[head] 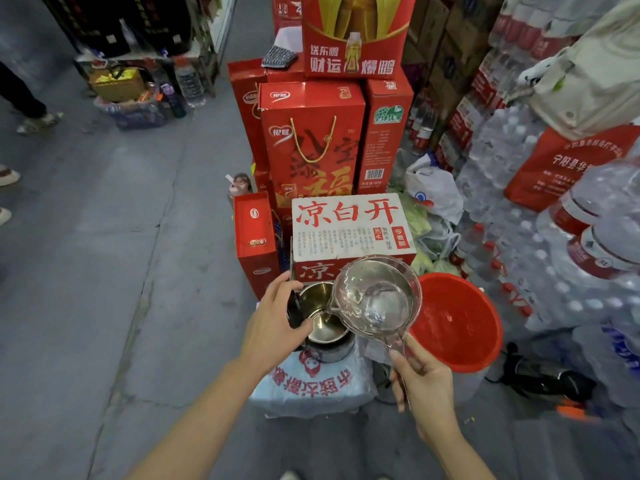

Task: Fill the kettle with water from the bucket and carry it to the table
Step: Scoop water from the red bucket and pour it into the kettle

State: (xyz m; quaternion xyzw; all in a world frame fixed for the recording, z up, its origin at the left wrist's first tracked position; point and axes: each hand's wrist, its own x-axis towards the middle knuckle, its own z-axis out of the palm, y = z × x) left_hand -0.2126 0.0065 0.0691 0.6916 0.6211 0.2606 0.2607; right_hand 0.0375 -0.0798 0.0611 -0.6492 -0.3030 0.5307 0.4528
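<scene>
red bucket beside kettle — left hand gripping it, right hand gripping ladle.

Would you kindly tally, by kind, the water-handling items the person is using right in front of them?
Kettles: 1
Clear ladles: 1
Red buckets: 1
Hands on them: 2, left hand and right hand
Total: 5

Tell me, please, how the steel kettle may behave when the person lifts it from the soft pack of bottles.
The kettle stands open on a soft wrapped pack, so it could tip. Water from the clear ladle probably makes it heavier, and it may slosh. The left hand steadies it; the right hand holds the ladle.
</scene>
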